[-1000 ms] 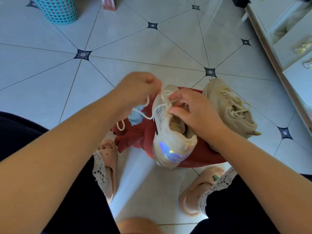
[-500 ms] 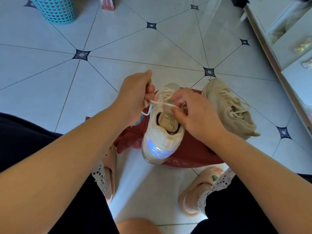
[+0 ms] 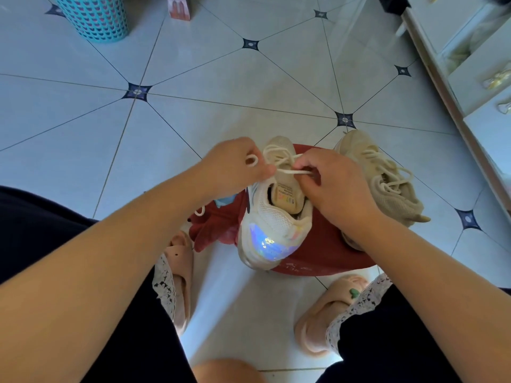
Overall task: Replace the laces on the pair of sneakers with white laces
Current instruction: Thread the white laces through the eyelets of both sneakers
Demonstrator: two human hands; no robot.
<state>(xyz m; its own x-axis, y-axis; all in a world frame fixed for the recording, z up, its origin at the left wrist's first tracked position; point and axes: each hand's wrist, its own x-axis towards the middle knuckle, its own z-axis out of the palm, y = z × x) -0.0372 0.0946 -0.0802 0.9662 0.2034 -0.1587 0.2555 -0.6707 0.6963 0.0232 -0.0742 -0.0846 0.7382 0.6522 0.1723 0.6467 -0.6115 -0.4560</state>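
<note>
A cream mesh sneaker with an iridescent heel patch (image 3: 273, 225) stands on a dark red cloth bag (image 3: 326, 255), heel toward the person. The bag lies on the pale tiled floor (image 3: 221, 78) between the person's feet. The left hand (image 3: 235, 167) is curled, its fingertips pinching a small loop of the off-white round lace (image 3: 290, 171) at the left side of the shoe's collar; the loop stands up over the knuckles. The right hand (image 3: 334, 186) is curled as well, thumb and forefinger pinching the same lace just across the tongue. A short stretch of it runs taut between the two hands, above the shoe's opening. Beyond the fingers, more of the lace crosses loosely over the front of the shoe. A loose white end shows under the left wrist, over the bag's left edge. A beige knit sneaker (image 3: 387, 186) lies on its side at the bag's right edge, behind the right hand, with cream laces threaded through it. The person's feet, in pink foam slippers (image 3: 181, 261), rest at the bag's near corners. At the floor's far left corner stands a teal perforated plastic basket (image 3: 94, 17), with a small pink box (image 3: 179, 8) beside it. A white cabinet (image 3: 475, 87) runs along the floor's right edge.
</note>
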